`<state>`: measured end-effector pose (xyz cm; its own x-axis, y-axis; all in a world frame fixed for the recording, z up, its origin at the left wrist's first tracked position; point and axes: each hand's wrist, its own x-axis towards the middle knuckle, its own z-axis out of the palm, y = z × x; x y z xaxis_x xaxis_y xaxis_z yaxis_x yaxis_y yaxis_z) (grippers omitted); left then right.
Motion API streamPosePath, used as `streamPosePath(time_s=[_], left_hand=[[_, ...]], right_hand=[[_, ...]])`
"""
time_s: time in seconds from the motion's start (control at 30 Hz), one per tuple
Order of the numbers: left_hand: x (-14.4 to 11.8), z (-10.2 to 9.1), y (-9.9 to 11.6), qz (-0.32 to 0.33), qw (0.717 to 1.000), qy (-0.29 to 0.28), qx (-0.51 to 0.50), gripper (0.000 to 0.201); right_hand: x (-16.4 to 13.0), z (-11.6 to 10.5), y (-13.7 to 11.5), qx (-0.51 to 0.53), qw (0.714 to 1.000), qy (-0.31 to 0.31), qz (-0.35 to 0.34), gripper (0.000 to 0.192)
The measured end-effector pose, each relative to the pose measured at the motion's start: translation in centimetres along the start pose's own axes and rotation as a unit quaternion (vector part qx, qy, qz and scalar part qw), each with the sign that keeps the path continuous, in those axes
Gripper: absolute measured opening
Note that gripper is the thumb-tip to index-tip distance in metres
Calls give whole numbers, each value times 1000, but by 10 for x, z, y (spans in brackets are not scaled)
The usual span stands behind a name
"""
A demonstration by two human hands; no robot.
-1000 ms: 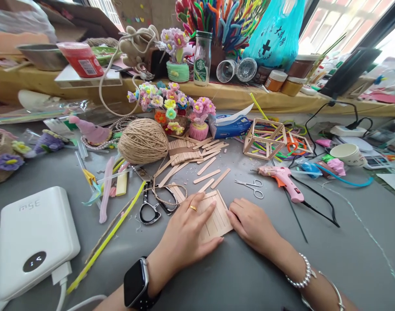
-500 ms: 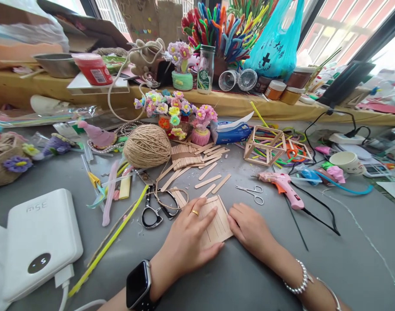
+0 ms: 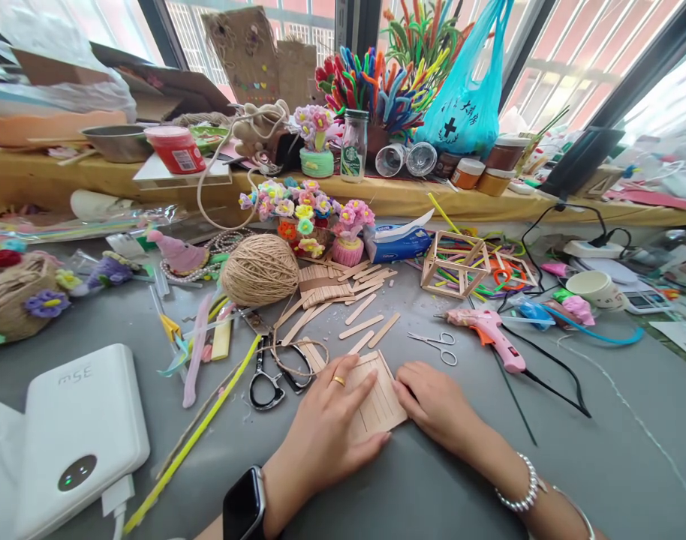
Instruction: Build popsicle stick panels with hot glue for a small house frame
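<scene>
Grey tabletop point(image 3: 410, 491): bears the stick panel point(image 3: 385, 397) between both hands.
Left hand point(image 3: 332, 418): fingers spread across the panel.
Right hand point(image 3: 436, 401): curled at the panel's right edge (pinch or touch, cannot tell).
Small scissors point(image 3: 434, 343): beyond the panel, rightward.

Left hand point(image 3: 332, 412): smooth yellow-gold ring point(image 3: 339, 381) on one finger. Same wrist, a smartwatch point(image 3: 245, 504): dark blank face, rounded corners, silvery-grey case. Right hand point(image 3: 436, 397), wrist behind it: bracelet point(image 3: 524, 489) of round silvery beads, small piece jutting off one side. Farther up, thin silvery bangle point(image 3: 575, 508). Forearms point(image 3: 483, 450) bare, from where I stand.
</scene>
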<state>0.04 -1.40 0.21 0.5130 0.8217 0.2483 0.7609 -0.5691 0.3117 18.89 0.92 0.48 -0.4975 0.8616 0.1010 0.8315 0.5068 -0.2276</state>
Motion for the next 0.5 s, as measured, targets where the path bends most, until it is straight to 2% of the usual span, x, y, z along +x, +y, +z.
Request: streamPosePath(time_s=[0.27,0.5], left_hand=[[-1,2,0,-5,1000,-18,9,59],[0,3,0,-3,1000,-11,2,57]], right_hand=[[4,6,2,-27,1000,-5,-8,23],[3,8,3,-27,1000,7,-12,23]])
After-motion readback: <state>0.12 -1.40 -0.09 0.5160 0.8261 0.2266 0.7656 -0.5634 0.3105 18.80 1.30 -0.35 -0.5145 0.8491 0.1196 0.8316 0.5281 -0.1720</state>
